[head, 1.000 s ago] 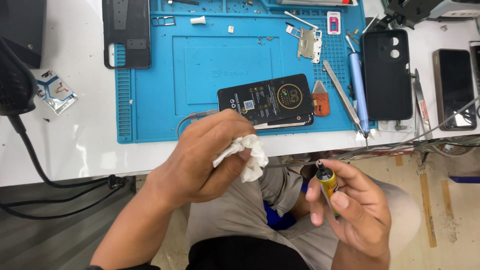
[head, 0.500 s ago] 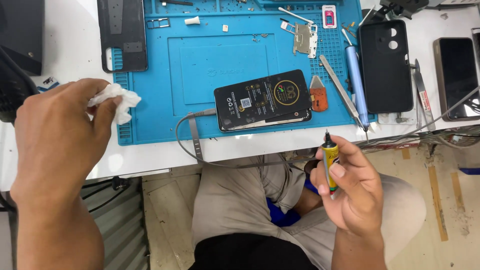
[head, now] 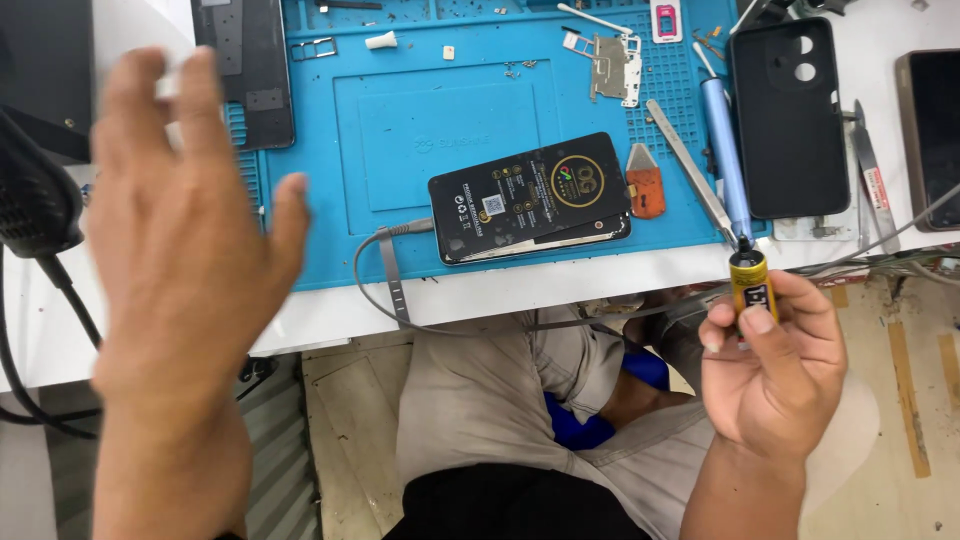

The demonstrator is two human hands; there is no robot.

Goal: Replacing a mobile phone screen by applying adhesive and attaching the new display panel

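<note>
My right hand [head: 770,365] grips a small yellow glue tube [head: 750,285] with a black nozzle, held upright just below the table's front edge. My left hand [head: 185,230] hovers blurred over the left side of the table, fingers spread, nothing in it. A black smartphone [head: 530,195] lies on the blue work mat [head: 440,110] near the front edge, with a grey cable [head: 385,270] running from its left end. The white tissue seen before is out of sight.
On the mat lie a blue screwdriver [head: 722,150], tweezers [head: 690,170], an orange pry tool [head: 645,190], a metal shield plate [head: 615,65] and a dark phone frame [head: 245,70]. A black phone case [head: 790,115] and another phone [head: 930,135] sit at right. A black cable [head: 50,290] hangs left.
My left hand carried the white tissue from my lap to the table's left side, let it go, and now hovers open. My right hand rose slightly with the glue tube.
</note>
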